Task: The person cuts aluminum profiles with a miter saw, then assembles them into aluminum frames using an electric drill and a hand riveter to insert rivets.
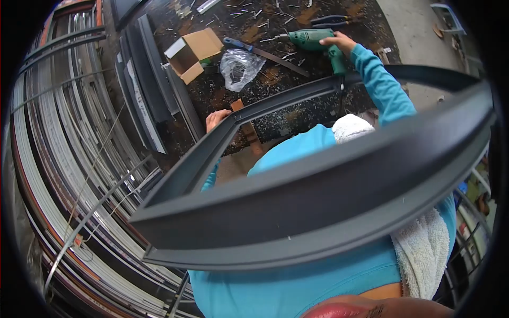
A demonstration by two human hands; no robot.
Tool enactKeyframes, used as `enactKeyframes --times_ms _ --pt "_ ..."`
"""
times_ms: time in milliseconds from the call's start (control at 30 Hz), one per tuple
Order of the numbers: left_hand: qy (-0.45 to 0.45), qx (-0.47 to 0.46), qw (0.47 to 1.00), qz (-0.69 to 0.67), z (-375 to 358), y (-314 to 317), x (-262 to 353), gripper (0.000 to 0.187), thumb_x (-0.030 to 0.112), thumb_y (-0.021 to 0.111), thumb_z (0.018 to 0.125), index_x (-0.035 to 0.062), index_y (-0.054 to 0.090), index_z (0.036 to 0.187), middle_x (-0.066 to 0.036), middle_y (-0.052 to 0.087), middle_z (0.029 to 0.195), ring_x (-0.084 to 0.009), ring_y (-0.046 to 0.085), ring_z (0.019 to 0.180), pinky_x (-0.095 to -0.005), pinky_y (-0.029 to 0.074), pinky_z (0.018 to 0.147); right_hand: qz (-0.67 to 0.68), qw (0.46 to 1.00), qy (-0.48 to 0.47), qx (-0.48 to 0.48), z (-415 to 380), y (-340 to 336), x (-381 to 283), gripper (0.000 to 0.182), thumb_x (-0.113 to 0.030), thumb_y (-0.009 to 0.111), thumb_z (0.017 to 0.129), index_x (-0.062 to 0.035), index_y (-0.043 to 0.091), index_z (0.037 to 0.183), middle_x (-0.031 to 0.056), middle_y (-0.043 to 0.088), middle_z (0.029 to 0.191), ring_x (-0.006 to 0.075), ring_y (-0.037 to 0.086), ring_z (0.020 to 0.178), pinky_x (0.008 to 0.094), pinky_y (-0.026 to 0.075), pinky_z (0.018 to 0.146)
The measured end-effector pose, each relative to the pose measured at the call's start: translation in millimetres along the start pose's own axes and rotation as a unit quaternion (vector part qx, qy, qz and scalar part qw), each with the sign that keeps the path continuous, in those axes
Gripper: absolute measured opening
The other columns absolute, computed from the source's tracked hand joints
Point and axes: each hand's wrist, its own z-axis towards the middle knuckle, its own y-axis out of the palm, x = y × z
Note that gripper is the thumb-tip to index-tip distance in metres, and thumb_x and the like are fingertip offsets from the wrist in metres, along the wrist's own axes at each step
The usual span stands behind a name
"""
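Observation:
A dark grey metal window-type frame (pixel 318 193) is tilted up between the table and my body, its near side crossing my chest. At its far left corner, my left hand (pixel 216 118) is closed on the frame, part of the palm hidden behind it. My right hand (pixel 343 42) reaches over the far side and grips the back end of a green power drill (pixel 308 39). The drill's bit points left, and its handle hangs toward the frame. Beneath the frame's left corner is a brown wooden strip (pixel 249 135).
Metal shavings litter the dark worktable (pixel 270 16). On it are an open cardboard box (pixel 197 49), a clear plastic bag (pixel 241 70), a blue-handled file (pixel 278 61) and pliers (pixel 330 22). Dark profiles (pixel 146 79) lie at left, beside a rack of long profiles (pixel 63 143).

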Motion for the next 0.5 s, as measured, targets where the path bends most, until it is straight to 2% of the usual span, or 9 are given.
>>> enactKeyframes --times_ms 33,67,100,133,233,333,367,467,500 --pt "-0.002 -0.011 1.0 0.002 0 -4 2 0.04 0.02 0.073 0.07 0.008 0.058 0.105 -0.014 0.062 0.106 -0.0312 0.059 0.1 -0.0435 0.041 0.092 0.09 0.981 0.046 -0.164 -35 -4 -23 0.084 -0.045 0.078 0.066 -0.0033 0.046 0.131 0.0153 0.055 0.115 0.0227 0.057 0.096 0.0416 0.047 0.085" --pt "-0.005 -0.023 1.0 0.003 1 -6 6 0.042 0.019 0.075 0.066 0.0087 0.058 0.103 -0.013 0.062 0.104 -0.0311 0.059 0.1 -0.0432 0.04 0.092 0.109 0.974 0.112 -0.164 -29 -1 -11 0.078 -0.044 0.075 0.069 -0.007 0.047 0.132 0.0138 0.056 0.113 0.0204 0.058 0.088 0.0403 0.048 0.081" --pt "-0.024 -0.028 0.999 -0.004 1 -6 7 0.03 0.019 0.072 0.073 0.0052 0.059 0.096 -0.009 0.059 0.103 -0.0275 0.058 0.101 -0.0424 0.039 0.092 0.157 0.962 0.124 -0.186 -35 1 -14 0.075 -0.041 0.076 0.069 -0.0049 0.048 0.129 0.0131 0.059 0.106 0.0221 0.061 0.089 0.0406 0.051 0.08" --pt "-0.036 -0.035 0.999 -0.002 0 -7 8 0.031 0.019 0.072 0.073 0.005 0.058 0.097 -0.009 0.058 0.104 -0.0278 0.057 0.103 -0.0426 0.039 0.092 0.206 0.947 0.136 -0.206 -45 3 -16 0.073 -0.039 0.076 0.069 -0.0028 0.05 0.127 0.0123 0.061 0.1 0.0239 0.064 0.09 0.0408 0.054 0.079" --pt "-0.036 -0.079 0.996 0.01 -1 -8 -3 0.036 0.017 0.072 0.074 0.0056 0.054 0.103 -0.012 0.055 0.111 -0.0297 0.053 0.108 -0.0436 0.037 0.094 0.305 0.923 0.101 -0.211 -59 21 -30 0.063 -0.03 0.073 0.075 -0.0015 0.049 0.125 0.0128 0.061 0.101 0.0241 0.064 0.089 0.039 0.055 0.079" --pt "-0.057 -0.037 0.998 -0.003 -3 -7 -13 0.04 0.017 0.072 0.074 0.007 0.05 0.106 -0.013 0.055 0.113 -0.0315 0.053 0.106 -0.0437 0.038 0.094 0.306 0.917 0.081 -0.242 -50 22 -24 0.058 -0.023 0.07 0.078 -0.0009 0.047 0.126 0.0128 0.061 0.103 0.0234 0.065 0.09 0.0369 0.054 0.083" --pt "-0.065 -0.028 0.997 -0.007 -5 -7 -16 0.044 0.018 0.073 0.075 0.0086 0.046 0.108 -0.013 0.054 0.114 -0.0327 0.053 0.104 -0.0437 0.038 0.092 0.321 0.919 0.066 -0.22 -54 20 -26 0.055 -0.018 0.068 0.08 -0.001 0.046 0.127 0.0123 0.061 0.106 0.022 0.065 0.09 0.0347 0.053 0.085" --pt "-0.053 -0.034 0.998 -0.023 -6 -13 -24 0.044 0.019 0.074 0.074 0.0095 0.045 0.106 -0.013 0.054 0.115 -0.0324 0.052 0.105 -0.0434 0.039 0.091 0.281 0.936 -0.019 -0.21 -91 -3 -28 0.058 -0.019 0.069 0.08 -0.001 0.046 0.129 0.0128 0.061 0.11 0.021 0.064 0.094 0.0345 0.052 0.087" --pt "-0.053 -0.045 0.997 -0.025 -2 -17 -22 0.045 0.018 0.074 0.073 0.0102 0.044 0.105 -0.013 0.055 0.116 -0.032 0.053 0.104 -0.0429 0.039 0.091 0.323 0.918 -0.064 -0.221 -104 -8 -19 0.06 -0.02 0.07 0.078 -0.0015 0.046 0.13 0.0138 0.061 0.113 0.0204 0.062 0.099 0.0344 0.051 0.088"
